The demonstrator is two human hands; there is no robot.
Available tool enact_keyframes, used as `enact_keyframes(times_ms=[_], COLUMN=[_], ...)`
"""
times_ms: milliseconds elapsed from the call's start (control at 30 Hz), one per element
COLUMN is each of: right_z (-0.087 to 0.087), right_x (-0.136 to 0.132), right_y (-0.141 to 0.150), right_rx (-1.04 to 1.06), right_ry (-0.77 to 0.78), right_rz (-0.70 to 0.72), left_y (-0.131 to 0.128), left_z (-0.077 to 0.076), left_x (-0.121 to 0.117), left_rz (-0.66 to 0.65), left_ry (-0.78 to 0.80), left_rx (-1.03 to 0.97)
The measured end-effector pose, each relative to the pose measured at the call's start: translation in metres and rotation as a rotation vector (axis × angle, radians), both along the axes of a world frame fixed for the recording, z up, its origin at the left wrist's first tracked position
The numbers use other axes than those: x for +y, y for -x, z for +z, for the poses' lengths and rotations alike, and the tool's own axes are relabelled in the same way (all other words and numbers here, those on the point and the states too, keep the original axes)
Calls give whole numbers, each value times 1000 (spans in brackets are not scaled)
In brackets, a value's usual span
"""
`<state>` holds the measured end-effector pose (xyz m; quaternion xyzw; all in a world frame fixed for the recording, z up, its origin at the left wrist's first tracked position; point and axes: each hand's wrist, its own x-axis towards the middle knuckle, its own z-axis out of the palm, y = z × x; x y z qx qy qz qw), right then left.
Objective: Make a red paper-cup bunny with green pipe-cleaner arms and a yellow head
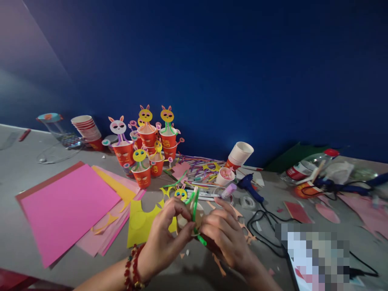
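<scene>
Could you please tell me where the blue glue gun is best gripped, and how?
I would take the blue glue gun by its slim handle, probably with the right hand coming from the near right side, since the handle slants that way, though the black cord by that end should be kept clear.

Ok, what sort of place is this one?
Probably a craft table against a blue wall: there are sheets of pink paper, a blue glue gun, and red paper cups topped with animal faces.

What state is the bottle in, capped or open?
Capped: the bottle has a red cap on its neck end.
</scene>
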<state>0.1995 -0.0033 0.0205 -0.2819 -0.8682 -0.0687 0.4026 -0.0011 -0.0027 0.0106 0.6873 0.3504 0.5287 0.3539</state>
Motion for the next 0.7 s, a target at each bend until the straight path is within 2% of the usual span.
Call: enact_keyframes(times_ms=[300, 433, 500, 633, 700], right_z=[5, 3, 2, 2, 0], right_x=[-3, -2, -2, -3, -4], right_y=[0, -1, -2, -4, -5], right_rx=[-81, -39, 1, 32, 60], right_ry=[112, 133, 103, 53, 53], right_rz=[-30, 1, 30, 72, 77], left_y=[-1, 0, 4, 12, 14], left_z=[-1, 1, 6, 14, 14], left_x=[0, 0, 0, 3, 4], left_rz=[-22, -30, -84, -297, -321], left_ry=[-10, -28, -53, -126, -170], left_rx=[22, 21, 38, 129, 170])
